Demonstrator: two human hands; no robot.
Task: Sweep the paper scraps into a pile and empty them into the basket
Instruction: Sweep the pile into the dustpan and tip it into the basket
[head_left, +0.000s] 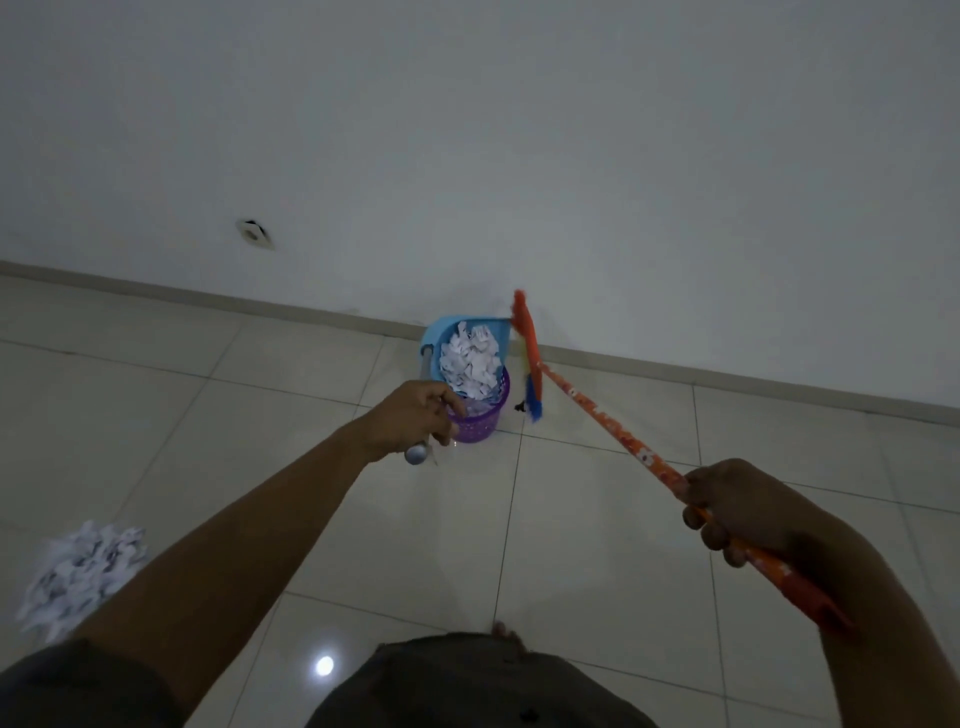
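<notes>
My left hand (415, 415) grips the grey handle of a blue dustpan (434, 335), which is tilted up over a purple mesh basket (480, 423) by the wall. White paper scraps (470, 361) lie in the pan and slide down into the basket. My right hand (727, 506) holds the orange patterned stick of a broom (597, 413). The broom's orange head with coloured bristles (527, 353) stands against the pan's right edge. A second pile of scraps (78, 577) lies on the floor at the lower left.
Pale glossy floor tiles (597, 545) run to a white wall (519, 156) with a low skirting. A small round fitting (254, 234) sits on the wall at the left. My legs in dark shorts fill the bottom edge.
</notes>
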